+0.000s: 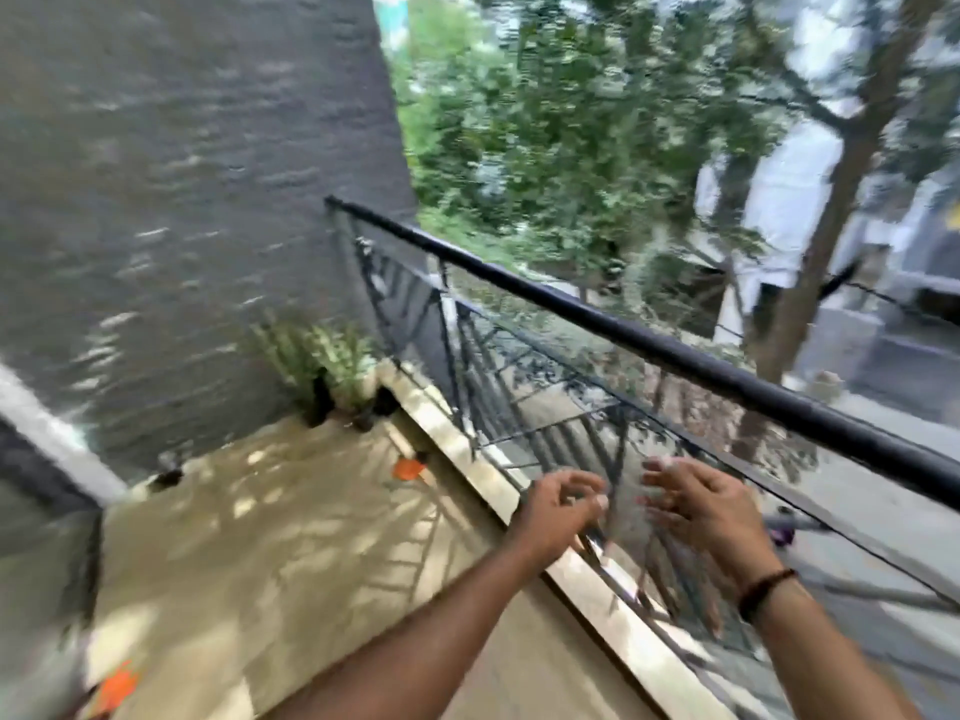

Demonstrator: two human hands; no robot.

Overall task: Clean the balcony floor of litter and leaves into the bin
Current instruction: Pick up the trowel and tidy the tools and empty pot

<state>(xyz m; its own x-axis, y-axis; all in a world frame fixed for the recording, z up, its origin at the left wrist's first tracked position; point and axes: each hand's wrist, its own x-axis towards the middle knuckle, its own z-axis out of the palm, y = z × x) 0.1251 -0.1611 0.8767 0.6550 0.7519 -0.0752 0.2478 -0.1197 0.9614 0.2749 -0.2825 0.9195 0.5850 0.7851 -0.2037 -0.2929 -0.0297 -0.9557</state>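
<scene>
The whole view is blurred by motion. My left hand (558,504) and my right hand (698,504) are both raised in front of me near the black balcony railing (675,350), fingers loosely spread, holding nothing. An orange scrap (408,469) lies on the beige balcony floor (291,537) close to the low ledge under the railing. A second orange piece (117,688) shows at the bottom left edge of the floor. No bin is in view.
A dark grey wall (182,200) closes the far left side. Small potted plants (317,366) stand in the far corner by the wall. A pale stone ledge (613,610) runs beneath the railing. Trees and a street lie beyond.
</scene>
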